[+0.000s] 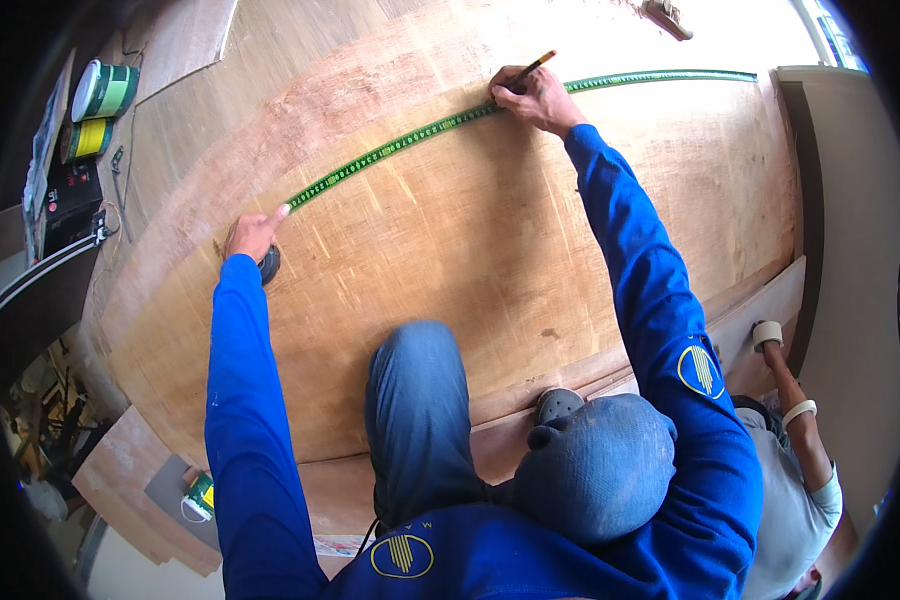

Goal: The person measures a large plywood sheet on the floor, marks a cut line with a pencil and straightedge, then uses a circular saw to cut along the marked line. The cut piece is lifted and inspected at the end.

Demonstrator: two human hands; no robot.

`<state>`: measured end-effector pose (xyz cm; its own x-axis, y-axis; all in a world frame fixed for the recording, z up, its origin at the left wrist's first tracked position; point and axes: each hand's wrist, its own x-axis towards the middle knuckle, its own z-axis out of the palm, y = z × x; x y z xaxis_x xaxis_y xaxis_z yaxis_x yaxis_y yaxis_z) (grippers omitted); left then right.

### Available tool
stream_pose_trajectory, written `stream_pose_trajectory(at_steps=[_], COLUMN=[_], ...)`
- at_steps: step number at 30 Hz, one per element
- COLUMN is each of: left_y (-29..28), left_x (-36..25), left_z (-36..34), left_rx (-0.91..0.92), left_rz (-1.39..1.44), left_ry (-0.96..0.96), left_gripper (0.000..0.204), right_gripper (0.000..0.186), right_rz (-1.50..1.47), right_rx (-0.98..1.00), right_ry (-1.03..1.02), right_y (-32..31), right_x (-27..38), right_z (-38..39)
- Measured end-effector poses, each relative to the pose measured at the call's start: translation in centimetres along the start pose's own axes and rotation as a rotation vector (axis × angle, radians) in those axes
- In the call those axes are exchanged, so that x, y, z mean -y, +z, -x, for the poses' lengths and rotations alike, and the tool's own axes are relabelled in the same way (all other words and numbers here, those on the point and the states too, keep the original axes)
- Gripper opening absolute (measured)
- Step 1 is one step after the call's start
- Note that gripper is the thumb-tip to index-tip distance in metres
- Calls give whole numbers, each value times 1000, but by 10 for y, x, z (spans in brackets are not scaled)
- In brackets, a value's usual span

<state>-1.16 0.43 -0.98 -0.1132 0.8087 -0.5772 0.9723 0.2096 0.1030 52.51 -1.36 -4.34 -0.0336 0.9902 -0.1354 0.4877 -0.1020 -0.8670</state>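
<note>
A large sheet of plywood (400, 250) lies under both hands. A green tape measure (410, 138) is drawn out across it, from my left hand to near the sheet's far right edge. My left hand (252, 237) is closed around its dark case, which is partly hidden, and the thumb presses on the blade. Farther right, my right hand (536, 100) pinches a dark pencil (542, 62), its upper end pointing up and right. The fingers rest against the blade, and the pencil's writing point is hidden behind them.
My bent knee (420, 385) is over the near part of the sheet. Cans (106, 92) and a black box (70, 200) stand at far left. A wooden-looking tool (667, 18) lies at the top. Another person (790, 500) is at lower right, beside a pale panel (860, 250).
</note>
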Motion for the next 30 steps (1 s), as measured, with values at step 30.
stream_pose_trajectory(at_steps=[30], left_y=[-2], left_x=[1], left_z=[0], left_rx=[-12], left_rz=[48], left_ry=[27], left_gripper=[72], right_gripper=[20], right_rz=[47], right_rx=[-198], right_ry=[-111], right_y=[-1], right_x=[6], right_z=[4])
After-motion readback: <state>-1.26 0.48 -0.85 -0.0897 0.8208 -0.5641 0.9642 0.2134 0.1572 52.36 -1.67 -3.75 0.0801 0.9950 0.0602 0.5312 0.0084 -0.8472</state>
